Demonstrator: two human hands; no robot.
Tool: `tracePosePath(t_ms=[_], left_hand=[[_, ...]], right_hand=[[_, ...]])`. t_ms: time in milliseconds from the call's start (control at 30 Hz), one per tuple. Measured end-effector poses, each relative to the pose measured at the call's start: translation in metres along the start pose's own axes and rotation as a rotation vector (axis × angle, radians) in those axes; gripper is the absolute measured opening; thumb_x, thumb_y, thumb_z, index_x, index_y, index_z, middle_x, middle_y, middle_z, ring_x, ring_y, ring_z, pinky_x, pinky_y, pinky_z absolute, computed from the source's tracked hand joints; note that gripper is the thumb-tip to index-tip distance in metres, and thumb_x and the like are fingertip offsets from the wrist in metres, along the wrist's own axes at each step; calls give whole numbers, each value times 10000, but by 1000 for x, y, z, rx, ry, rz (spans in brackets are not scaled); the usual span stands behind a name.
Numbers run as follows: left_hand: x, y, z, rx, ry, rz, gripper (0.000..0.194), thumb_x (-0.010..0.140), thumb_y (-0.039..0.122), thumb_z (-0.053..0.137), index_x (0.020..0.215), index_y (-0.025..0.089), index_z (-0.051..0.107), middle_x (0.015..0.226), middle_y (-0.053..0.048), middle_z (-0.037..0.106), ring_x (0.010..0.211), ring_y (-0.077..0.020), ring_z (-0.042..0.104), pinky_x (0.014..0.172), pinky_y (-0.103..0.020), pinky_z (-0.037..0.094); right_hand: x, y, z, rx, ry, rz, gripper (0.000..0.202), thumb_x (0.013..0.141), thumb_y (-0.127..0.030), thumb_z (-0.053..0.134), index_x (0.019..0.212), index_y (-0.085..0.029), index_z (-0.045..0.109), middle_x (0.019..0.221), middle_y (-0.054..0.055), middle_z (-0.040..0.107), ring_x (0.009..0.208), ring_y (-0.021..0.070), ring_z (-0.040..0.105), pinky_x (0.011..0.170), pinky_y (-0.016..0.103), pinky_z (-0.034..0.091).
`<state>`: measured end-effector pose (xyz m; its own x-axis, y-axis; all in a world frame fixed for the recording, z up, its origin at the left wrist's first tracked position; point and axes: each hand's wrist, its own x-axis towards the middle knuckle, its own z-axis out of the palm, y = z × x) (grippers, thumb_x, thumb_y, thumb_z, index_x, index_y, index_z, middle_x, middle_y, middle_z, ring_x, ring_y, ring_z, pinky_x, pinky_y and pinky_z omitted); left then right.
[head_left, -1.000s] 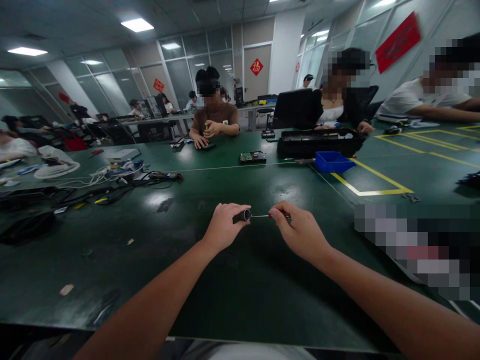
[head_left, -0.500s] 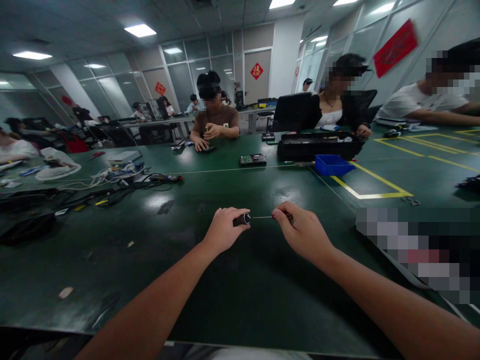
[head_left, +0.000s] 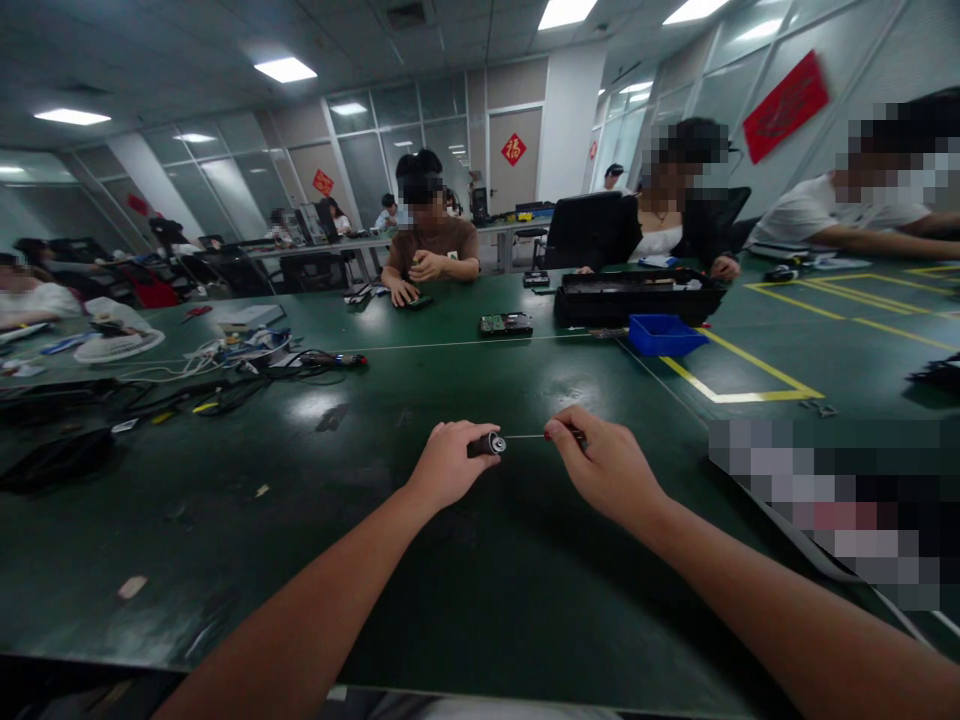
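Observation:
My left hand (head_left: 448, 467) is closed around a black cylinder with a silver ringed end (head_left: 487, 445), which faces right and partly toward me. My right hand (head_left: 604, 460) is closed on a thin screwdriver (head_left: 525, 436); a bit of red shows at the fingertips and most of its handle is hidden in the palm. The slim metal shaft points left, level, and its tip is at the upper edge of the cylinder's end. Whether the two touch I cannot tell. Both hands are held over the green tabletop (head_left: 525, 600).
A blue bin (head_left: 666, 335) and a long black tray (head_left: 637, 300) stand at the far right. A hard drive with a green circuit board (head_left: 506, 325) lies ahead. Cables (head_left: 262, 360) clutter the left. Across the table a person in brown (head_left: 433, 245) handles a small item.
The cylinder in my left hand has shifted slightly right and turned so more of its silver end shows. My right hand has hardly moved. The view has tilted up a little.

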<state>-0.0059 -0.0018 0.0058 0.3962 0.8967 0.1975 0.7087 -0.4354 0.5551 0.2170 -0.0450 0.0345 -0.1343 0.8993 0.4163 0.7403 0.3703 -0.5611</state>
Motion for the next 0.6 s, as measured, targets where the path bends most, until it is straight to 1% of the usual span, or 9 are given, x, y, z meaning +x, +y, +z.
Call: tracePosePath(t_ms=[133, 200, 267, 333, 433, 467, 533, 600], left_hand=[[0, 0, 0, -5, -12, 4, 385, 848, 319, 718, 1228, 300, 663, 1111, -26, 691, 1031, -242, 596, 981, -440, 415], [0, 0, 0, -8, -6, -7, 383, 843, 298, 721, 1221, 303, 664, 1099, -23, 687, 1026, -239, 599, 972, -429, 427], [0, 0, 0, -42, 16, -22, 354, 835, 264, 723, 1185, 288, 672, 1090, -21, 680, 1022, -230, 604, 955, -401, 447], [1, 0, 1, -96, 47, -36, 316, 834, 235, 717, 1145, 262, 665, 1105, -25, 670, 1030, -220, 608, 940, -372, 465], [0, 0, 1, -159, 79, -59, 294, 861, 222, 676, 1149, 239, 616, 1135, -39, 659, 1048, -217, 611, 942, -364, 480], [0, 1, 2, -171, 72, -69, 298, 876, 222, 653, 1168, 239, 596, 1145, -44, 655, 1054, -219, 613, 940, -367, 485], [-2, 3, 3, -176, 33, -80, 328, 904, 212, 600, 1227, 248, 553, 1176, -56, 644, 1068, -222, 615, 929, -372, 496], [-2, 7, 6, -138, -11, -73, 387, 905, 228, 599, 1282, 257, 519, 1214, -70, 630, 1086, -236, 614, 922, -381, 502]], right_hand=[[0, -2, -1, 15, -13, -12, 241, 977, -333, 454, 888, -207, 639, 672, 4, 631, 589, 169, 583, 549, 290, 405], [0, -1, 0, 12, -27, -16, 236, 975, -330, 457, 882, -208, 637, 672, 5, 634, 585, 168, 584, 552, 292, 406], [0, -1, 1, 8, -7, 1, 232, 977, -334, 454, 884, -209, 626, 672, 6, 635, 583, 172, 588, 551, 294, 406], [1, 1, 2, 39, 53, 29, 201, 975, -343, 465, 923, -208, 604, 715, 17, 659, 625, 183, 620, 573, 299, 430], [0, 1, 2, 106, 192, 58, 193, 944, -388, 544, 994, -203, 566, 825, 49, 703, 711, 202, 667, 618, 308, 473], [0, 1, 2, 114, 237, 62, 219, 927, -412, 575, 993, -204, 564, 843, 57, 711, 710, 204, 669, 609, 305, 476], [-1, 0, 0, 105, 303, 70, 262, 899, -459, 617, 961, -207, 581, 846, 62, 717, 648, 190, 650, 556, 294, 456], [-2, -1, -1, 86, 355, 63, 280, 887, -487, 630, 922, -211, 607, 822, 55, 714, 579, 169, 615, 518, 287, 431]])
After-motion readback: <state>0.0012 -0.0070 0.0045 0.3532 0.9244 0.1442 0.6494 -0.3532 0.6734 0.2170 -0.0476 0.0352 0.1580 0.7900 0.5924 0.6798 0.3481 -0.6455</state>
